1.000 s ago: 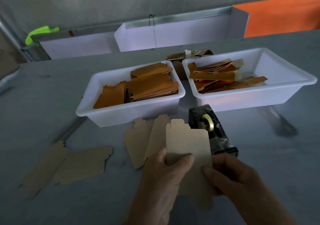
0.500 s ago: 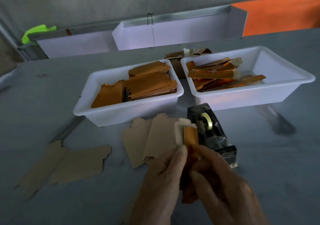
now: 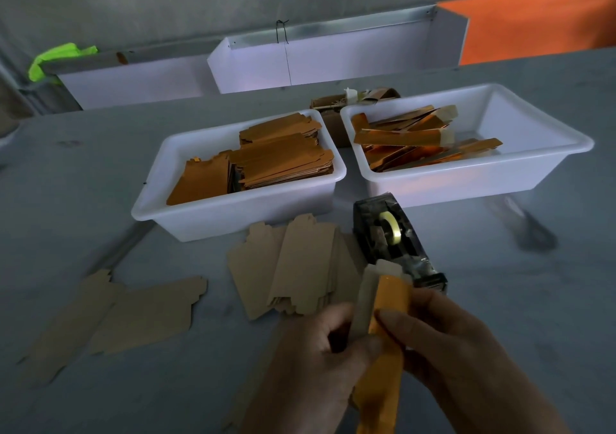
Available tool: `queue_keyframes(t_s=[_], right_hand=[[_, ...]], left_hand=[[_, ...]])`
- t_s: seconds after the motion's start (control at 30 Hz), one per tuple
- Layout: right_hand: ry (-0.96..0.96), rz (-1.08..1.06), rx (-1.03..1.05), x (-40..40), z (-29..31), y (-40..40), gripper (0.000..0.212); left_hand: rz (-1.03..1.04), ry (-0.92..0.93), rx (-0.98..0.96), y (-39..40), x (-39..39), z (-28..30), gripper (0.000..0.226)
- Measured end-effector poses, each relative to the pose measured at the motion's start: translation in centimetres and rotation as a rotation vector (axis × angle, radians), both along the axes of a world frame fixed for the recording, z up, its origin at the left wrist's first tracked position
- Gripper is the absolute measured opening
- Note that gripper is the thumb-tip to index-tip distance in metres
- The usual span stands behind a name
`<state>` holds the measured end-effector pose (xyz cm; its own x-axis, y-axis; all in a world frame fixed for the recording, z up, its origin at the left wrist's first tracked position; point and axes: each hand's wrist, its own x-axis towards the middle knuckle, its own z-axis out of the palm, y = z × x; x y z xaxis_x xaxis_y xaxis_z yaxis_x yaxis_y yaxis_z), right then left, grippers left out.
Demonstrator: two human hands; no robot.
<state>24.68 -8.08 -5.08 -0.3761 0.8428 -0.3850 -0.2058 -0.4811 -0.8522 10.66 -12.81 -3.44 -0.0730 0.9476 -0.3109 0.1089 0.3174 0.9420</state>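
Grey table (image 3: pixel 100 183) was pretty dim, with two white tubs (image 3: pixel 233 220) of card pieces at the back. Both hands were closed on one folded card blank (image 3: pixel 390 300), held up just in front of the tape dispenser (image 3: pixel 396 243). The left hand (image 3: pixel 320 360) pinched its pale edge and the right hand (image 3: pixel 456 350) curled round the orange face. It looked featherlight, thin and easy to crease, so I'd pinch it along the fold edges.
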Motion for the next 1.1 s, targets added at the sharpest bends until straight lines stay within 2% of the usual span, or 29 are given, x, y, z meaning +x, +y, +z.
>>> queue_keyframes(t_s=[0.1,0.17,0.27,0.37,0.4,0.47,0.53,0.57,0.67,0.73,0.77,0.83,0.87,0.9,0.93,1.0,1.1], right_hand=[[0.032,0.025,-0.014,0.0,-0.2,-0.1,0.037],[-0.009,-0.012,0.013,-0.1,-0.4,-0.2,0.035],[-0.017,-0.040,0.029,-0.4,-0.2,-0.5,0.029],[-0.024,-0.067,0.024,-0.8,0.1,-0.8,0.015],[-0.046,-0.068,0.039,-0.9,0.2,-0.9,0.018],[-0.090,-0.075,0.093,-0.9,0.6,-1.0,0.022],[-0.110,-0.071,0.107,-0.9,1.1,-1.1,0.024],[-0.133,-0.069,0.111,-0.9,1.1,-1.2,0.020],[-0.279,-0.086,0.176,-1.0,0.7,-1.4,0.010],[-0.314,-0.144,0.192,-0.8,0.3,-1.3,0.012],[-0.308,-0.168,0.192,-0.7,0.2,-1.3,0.014],[-0.251,-0.186,0.180,-0.6,0.2,-1.1,0.017],[-0.202,-0.178,0.164,-0.7,0.4,-1.0,0.015],[-0.153,-0.167,0.151,-0.8,0.5,-1.0,0.013],[-0.116,-0.163,0.144,-1.0,0.6,-1.1,0.011],[-0.114,-0.149,0.174,-1.1,0.4,-1.1,0.010],[-0.161,-0.071,0.223,-1.0,0.2,-0.9,0.030]], left_hand=[[-0.022,0.000,0.022,-0.2,0.5,0.1,0.017],[0.054,0.038,0.052,-0.3,0.9,0.1,0.019],[0.225,0.376,0.140,-0.3,1.7,-0.3,0.030],[0.054,0.975,0.261,-0.3,3.2,-0.1,0.050],[0.051,1.066,0.306,-0.3,3.6,-0.5,0.050],[0.126,1.206,0.381,-0.2,3.6,-1.3,0.024],[-0.015,1.200,0.232,0.4,3.6,-1.8,0.049],[-0.040,1.236,0.197,0.7,3.7,-1.6,0.053],[-0.039,1.334,0.144,1.4,3.7,-2.1,0.023],[-0.030,1.323,0.170,1.3,3.5,-3.2,0.023],[-0.042,1.284,0.125,0.8,3.1,-3.6,0.030],[-0.092,0.980,0.137,-0.4,3.1,-3.5,0.049],[-0.041,0.772,0.176,-0.9,3.4,-3.1,0.043],[0.134,0.665,0.242,-0.9,3.6,-2.4,0.025],[0.197,0.523,0.185,-0.9,3.6,-1.2,0.015],[0.234,0.288,0.084,-1.2,2.4,-0.8,0.020],[0.283,-0.042,-0.066,-1.2,1.6,0.9,0.005]])
